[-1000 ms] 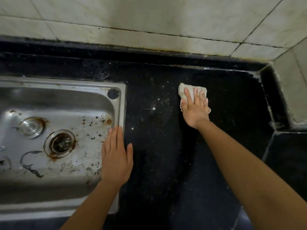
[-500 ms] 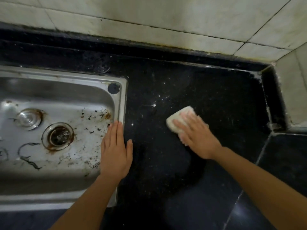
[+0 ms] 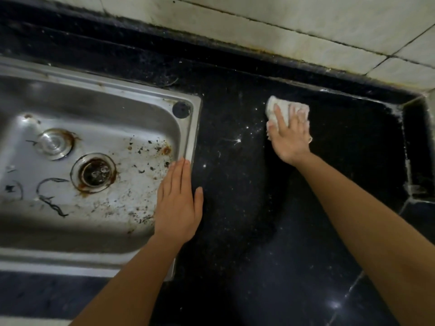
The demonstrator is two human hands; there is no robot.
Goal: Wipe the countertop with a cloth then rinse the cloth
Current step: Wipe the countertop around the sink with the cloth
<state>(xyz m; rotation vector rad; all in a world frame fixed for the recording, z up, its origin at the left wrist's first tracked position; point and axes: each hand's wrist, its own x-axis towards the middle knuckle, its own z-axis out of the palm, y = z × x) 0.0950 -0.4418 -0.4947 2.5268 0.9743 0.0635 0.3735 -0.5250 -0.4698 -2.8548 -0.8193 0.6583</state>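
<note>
Since half a second ago, the right hand (image 3: 290, 137) has moved with the cloth (image 3: 281, 108) away from the middle of the frame, up and to the right, toward the back part of the countertop (image 3: 235, 231). It lies flat with the fingers stretched out and pressed on the cloth; it does not close around it, only pushes it down on the dark surface. The cloth is pale and crumpled, and it shows above and at both sides of the fingers, in the upper right of the frame, a little below the raised black edge under the wall tiles (image 3: 306, 27).

The left hand (image 3: 177, 203) has stayed at the same place, in the lower middle of the frame. It is open, palm down, fingers together, and it rests on the right rim of the steel sink (image 3: 94, 90), with the thumb on the black countertop just beside the rim. It holds nothing.

The sink fills the left of the frame. Its bottom is dirty, with brown rust spots and dark crumbs around the drain (image 3: 94, 172). Small white specks lie on the countertop between the two hands.
</note>
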